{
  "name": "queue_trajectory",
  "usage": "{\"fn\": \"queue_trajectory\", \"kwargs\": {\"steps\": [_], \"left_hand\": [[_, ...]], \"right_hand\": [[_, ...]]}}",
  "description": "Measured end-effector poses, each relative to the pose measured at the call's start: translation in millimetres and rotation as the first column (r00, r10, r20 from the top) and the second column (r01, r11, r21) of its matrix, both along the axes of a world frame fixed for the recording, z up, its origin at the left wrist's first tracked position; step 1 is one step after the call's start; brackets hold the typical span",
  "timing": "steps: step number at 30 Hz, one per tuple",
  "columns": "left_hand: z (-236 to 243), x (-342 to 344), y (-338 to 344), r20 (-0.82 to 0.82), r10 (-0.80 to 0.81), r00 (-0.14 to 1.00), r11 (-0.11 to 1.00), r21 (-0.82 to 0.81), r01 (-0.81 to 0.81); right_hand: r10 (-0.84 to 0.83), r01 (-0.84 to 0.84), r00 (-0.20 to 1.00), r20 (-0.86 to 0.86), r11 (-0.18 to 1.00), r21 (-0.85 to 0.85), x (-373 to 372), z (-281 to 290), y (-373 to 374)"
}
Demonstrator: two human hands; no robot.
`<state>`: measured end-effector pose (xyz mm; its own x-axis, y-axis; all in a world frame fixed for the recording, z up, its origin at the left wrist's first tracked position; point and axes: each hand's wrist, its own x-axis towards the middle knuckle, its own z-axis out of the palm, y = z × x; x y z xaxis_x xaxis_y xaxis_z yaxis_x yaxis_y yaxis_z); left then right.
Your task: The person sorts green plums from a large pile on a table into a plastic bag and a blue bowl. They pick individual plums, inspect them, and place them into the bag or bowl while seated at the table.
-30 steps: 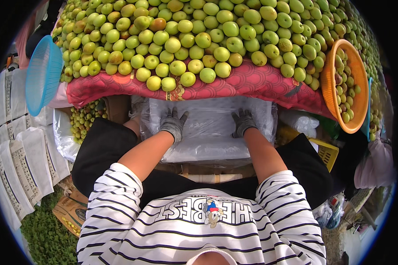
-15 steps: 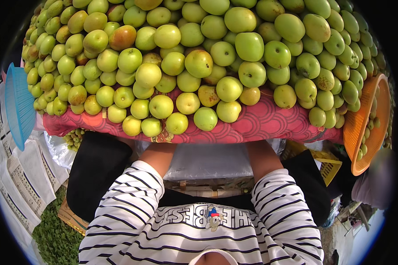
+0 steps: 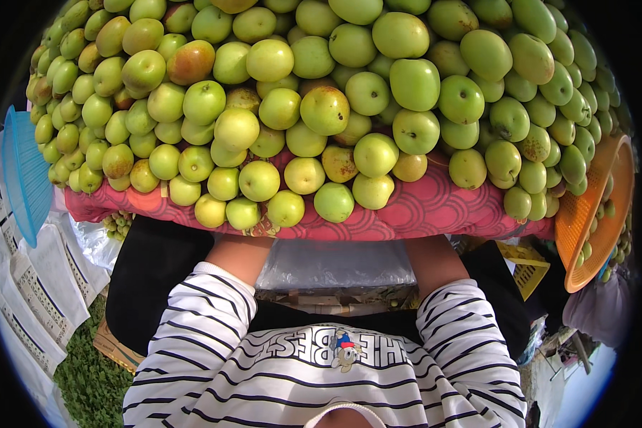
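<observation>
A big heap of green fruits (image 3: 415, 84) that look like jujubes, some blushed red-brown, lies in front of me on a red patterned cloth (image 3: 435, 207). Both my forearms reach under the near edge of that cloth, the left forearm (image 3: 239, 257) and the right forearm (image 3: 436, 264) well apart. The cloth hides my two hands, so what they hold or touch does not show. Between my forearms is a sheet of clear plastic (image 3: 335, 264), with its far part under the cloth edge.
At the left edge is a blue basket (image 3: 25, 178) above printed paper sheets (image 3: 39, 292). An orange basket (image 3: 581, 214) with small green fruits stands tilted at the right. A yellow crate (image 3: 526, 267) sits below the cloth on that side. Green plants (image 3: 96, 374) grow at lower left.
My forearms have spread slightly farther apart, the left one leftward and the right one rightward. The heap looks a little larger and wider in view. The fruits keep their arrangement.
</observation>
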<state>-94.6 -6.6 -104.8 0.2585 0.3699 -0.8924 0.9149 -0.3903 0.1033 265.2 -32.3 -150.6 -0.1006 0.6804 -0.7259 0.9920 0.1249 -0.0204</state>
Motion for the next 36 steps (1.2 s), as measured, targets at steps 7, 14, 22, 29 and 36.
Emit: {"fn": "queue_trajectory", "kwargs": {"steps": [7, 14, 22, 29, 36], "left_hand": [[-14, 40, -16, 0.050, -0.015, 0.999, 1.000, -0.003, 0.015], [-14, 32, -23, 0.034, 0.000, 0.999, 1.000, -0.018, 0.001], [-16, 27, -23, 0.023, 0.000, 1.000, 1.000, -0.009, 0.001], [-9, 94, -9, 0.120, -0.096, 0.988, 0.995, 0.036, 0.092], [103, 104, -7, 0.415, -0.078, 0.906, 0.865, 0.480, -0.145]], "right_hand": [[-0.013, 0.014, 1.000, -0.017, 1.000, 0.022, -27, -3, -28], [-0.051, 0.052, 0.998, -0.025, 0.997, 0.048, -13, -6, -35], [-0.100, 0.102, 0.995, -0.028, 0.989, 0.105, -2, -25, -47], [-0.222, 0.242, 0.968, -0.115, 0.948, 0.206, -54, -3, -43], [-0.195, 0.207, 0.978, -0.074, 0.870, 0.447, -56, 122, 8]]}}
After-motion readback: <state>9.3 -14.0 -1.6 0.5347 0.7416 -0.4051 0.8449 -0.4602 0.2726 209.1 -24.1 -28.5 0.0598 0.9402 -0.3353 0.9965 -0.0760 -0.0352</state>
